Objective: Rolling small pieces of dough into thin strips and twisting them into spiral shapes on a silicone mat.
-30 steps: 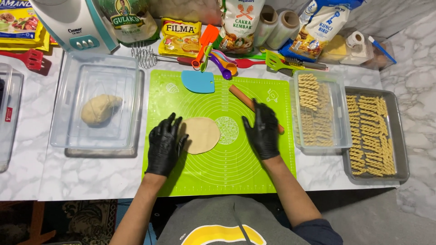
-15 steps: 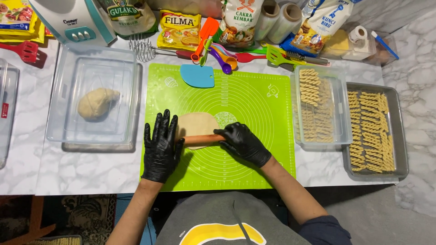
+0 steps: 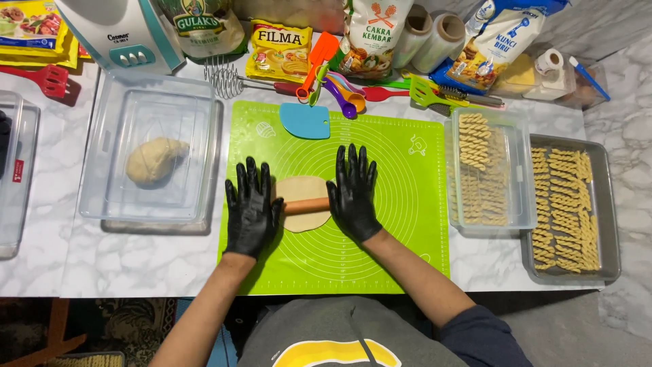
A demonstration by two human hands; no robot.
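On the green silicone mat point(image 3: 380, 258), your left hand point(image 3: 251, 211) and right hand point(image 3: 353, 194) lie flat and open-palmed on the ends of the wooden rolling pin point(image 3: 307, 204), gripping nothing, across the dough round point(image 3: 302, 190) (soft, likely thin and tearable). Press evenly at the ends; lift the dough by its edge.

Far left: mixer point(image 3: 129, 30), red spatula point(image 3: 41, 78)
Left: clear tub point(image 3: 153, 119) holding dough ball point(image 3: 155, 160)
Far centre: whisk point(image 3: 227, 80), blue scraper point(image 3: 305, 121), measuring spoons point(image 3: 339, 92)
Right: tub of twists point(image 3: 485, 170), metal tray point(image 3: 604, 204) beside it
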